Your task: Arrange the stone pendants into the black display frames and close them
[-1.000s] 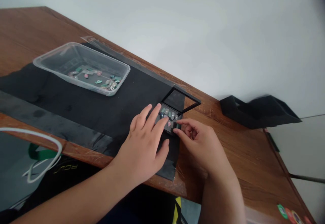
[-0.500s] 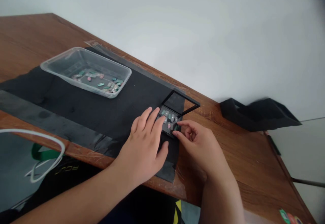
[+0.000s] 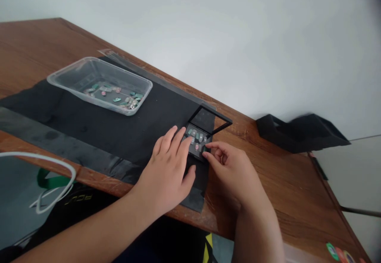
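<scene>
Case sits at the right edge of the mat, lid up, pieces in its base. Left hand lies spread, fingertips at the base's left edge, index over the pieces; no grip is visible. Right hand sets thumb and index narrowly apart at the base's near right corner; whether they pinch anything cannot be told. Beyond, the tub, with loose pieces, stands toward the mat's far edge. A black box occupies the table's far right corner. Latest change is slight: only the view shifts, suggesting fine work continues at that case corner. Against one second ago, tub and lid appear lower in view; hand poses essentially match.
</scene>
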Motion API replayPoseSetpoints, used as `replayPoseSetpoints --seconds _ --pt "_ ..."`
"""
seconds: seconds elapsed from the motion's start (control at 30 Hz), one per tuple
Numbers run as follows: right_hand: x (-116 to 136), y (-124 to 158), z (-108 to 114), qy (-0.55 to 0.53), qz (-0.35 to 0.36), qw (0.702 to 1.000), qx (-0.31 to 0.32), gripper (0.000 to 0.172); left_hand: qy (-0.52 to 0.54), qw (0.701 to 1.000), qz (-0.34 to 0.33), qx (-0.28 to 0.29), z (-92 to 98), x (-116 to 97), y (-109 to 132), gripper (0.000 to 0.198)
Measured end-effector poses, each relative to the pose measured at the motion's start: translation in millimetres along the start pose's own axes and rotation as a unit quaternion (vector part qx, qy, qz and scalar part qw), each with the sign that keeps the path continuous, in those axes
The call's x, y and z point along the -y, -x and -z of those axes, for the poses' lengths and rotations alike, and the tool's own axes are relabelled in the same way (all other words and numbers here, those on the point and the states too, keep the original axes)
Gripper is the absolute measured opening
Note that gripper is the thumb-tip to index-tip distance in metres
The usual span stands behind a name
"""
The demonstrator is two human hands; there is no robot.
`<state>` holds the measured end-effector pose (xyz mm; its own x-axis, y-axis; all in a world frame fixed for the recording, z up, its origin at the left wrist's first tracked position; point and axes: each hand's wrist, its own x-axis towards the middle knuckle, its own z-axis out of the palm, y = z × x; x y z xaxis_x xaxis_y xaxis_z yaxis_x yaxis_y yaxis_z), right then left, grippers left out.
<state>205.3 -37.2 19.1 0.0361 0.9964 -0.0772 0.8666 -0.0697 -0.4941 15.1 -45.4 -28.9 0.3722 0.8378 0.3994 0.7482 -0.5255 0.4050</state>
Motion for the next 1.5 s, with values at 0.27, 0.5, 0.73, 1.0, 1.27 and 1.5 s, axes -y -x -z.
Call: replayPoseSetpoints --seconds 0.27,0.5,0.73,1.0,1.27,1.5 --pt "-2.5 0.8 -1.6 -0.013 0.005 1.000 0.005 0.016 -0.007 1.000 -0.001 0.000 -0.8 -0.1 -0.9 0.051" --pt "-3.4 1.9 -0.9 -0.028 0.022 0.999 -0.013 0.015 -0.008 1.000 -0.001 -0.001 -0.5 0.5 0.4 0.050" --pt "-3.3 2.4 -1.2 -0.021 0.027 0.999 -0.011 0.015 -0.003 1.000 0.002 -0.010 -0.5 -0.1 1.1 0.054" --pt "0.8 2.7 1.1 -0.003 0.031 0.999 -0.027 0.020 0.006 1.000 0.005 -0.009 0.4 -0.3 0.6 0.055" --pt "0.3 3.1 1.4 0.021 0.009 1.000 -0.018 0.019 0.042 0.998 0.025 -0.028 -0.3 -1.4 0.6 0.071" --pt "1.0 4.1 0.4 0.009 0.017 1.000 -0.013 0.015 0.039 0.999 0.018 -0.028 0.5 -1.2 0.6 0.069"
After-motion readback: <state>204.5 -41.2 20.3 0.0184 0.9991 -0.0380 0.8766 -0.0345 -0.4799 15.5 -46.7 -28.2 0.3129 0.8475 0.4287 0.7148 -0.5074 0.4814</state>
